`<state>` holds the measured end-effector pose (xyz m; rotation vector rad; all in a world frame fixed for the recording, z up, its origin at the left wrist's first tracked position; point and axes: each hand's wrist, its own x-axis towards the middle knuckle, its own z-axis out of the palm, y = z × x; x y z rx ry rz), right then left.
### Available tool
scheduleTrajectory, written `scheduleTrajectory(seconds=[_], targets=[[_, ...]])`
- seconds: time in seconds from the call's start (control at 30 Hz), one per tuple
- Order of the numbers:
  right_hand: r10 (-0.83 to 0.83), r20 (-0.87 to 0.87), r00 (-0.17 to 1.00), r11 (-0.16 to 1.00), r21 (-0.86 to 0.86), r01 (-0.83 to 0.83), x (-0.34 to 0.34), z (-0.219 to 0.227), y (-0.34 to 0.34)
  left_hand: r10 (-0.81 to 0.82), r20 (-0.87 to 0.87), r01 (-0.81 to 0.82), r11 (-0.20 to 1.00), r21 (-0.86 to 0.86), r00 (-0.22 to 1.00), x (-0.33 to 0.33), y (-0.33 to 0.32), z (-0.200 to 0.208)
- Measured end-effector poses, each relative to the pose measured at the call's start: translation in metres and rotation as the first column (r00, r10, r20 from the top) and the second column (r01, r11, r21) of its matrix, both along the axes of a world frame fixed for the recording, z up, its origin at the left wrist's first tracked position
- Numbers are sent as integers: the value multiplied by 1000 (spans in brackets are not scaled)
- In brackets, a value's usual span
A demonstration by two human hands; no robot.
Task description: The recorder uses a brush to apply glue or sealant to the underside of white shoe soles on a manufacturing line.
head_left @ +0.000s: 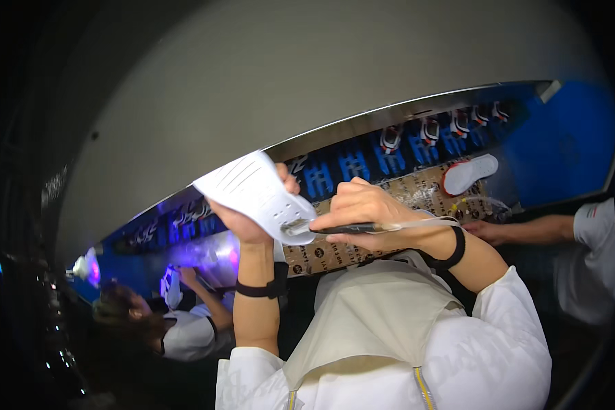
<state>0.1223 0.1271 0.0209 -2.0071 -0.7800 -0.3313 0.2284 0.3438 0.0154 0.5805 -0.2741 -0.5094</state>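
Note:
My left hand [244,224] holds up a white shoe sole [253,184], tilted, with the fingers wrapped round its far edge. Dark slanting lines mark the wide end of the sole; small holes and a recess show toward the narrow end near me. In my right hand [369,205] is a slim black-handled brush [354,228], gripped like a pen, with a clear tube running back over the wrist. Its tip reaches the recess at the sole's narrow end and is too small to make out.
Brown printed paper covers the bench [328,256]. A white sole with a red edge [470,175] lies at right. Beyond, blue racks [354,164] carry several shoes [391,138] under a grey hood [287,68]. Co-workers sit left [188,335] and right [588,260].

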Motion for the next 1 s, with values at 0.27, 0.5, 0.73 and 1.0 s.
scheduleTrajectory(seconds=[0.27,0.5,0.73,1.0], targets=[[149,-6,989,989,-14,-149,9,18,3,-168,174,131,969,208,970,18,-2,16],[118,90,989,973,-209,-98,14,31,4,-279,221,83,774,627,934,28,-5,20],[185,145,972,964,-217,-151,13,28,5,-411,135,107,514,851,902,40,-10,20],[118,120,986,942,-327,-73,11,27,-5,-407,19,174,431,885,913,42,-5,7]])
